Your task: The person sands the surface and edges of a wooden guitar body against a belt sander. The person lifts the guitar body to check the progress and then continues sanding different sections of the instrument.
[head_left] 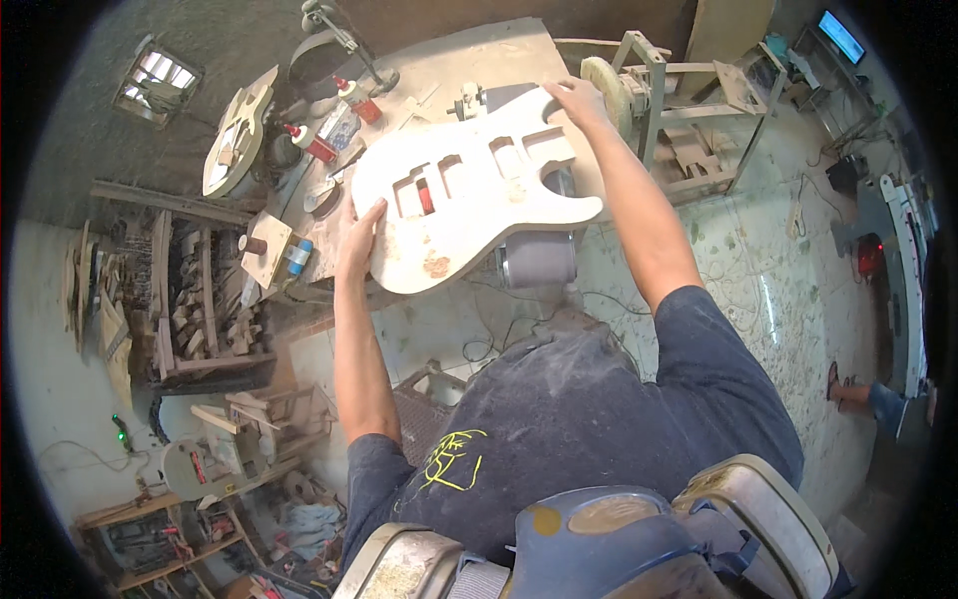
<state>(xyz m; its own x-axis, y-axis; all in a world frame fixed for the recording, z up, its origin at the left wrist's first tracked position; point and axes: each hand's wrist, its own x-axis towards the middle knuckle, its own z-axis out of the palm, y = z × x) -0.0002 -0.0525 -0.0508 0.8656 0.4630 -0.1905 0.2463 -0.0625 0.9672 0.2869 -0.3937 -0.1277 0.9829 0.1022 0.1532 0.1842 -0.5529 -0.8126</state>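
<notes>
"Where's the guitar body (477, 200)?"
"Over the belt sander (540, 262), contact unclear, its long axis slanting from left grip (358, 237) to right grip (579, 103)."
"Holding?"
"Both clasp its opposite ends by the rim, fingers partly hidden."

Guitar body (479, 200) is the brightest big surface, pale face near washed out, soft shadows in its pockets. Wall (479, 15) beyond it: dim, brown. Window (158, 85) beyond-left of it glows; screen (841, 37) far right of it is lit blue. Thin glare streak on floor (728, 280) right of it. Fisheye: black rim, edges bend.
</notes>
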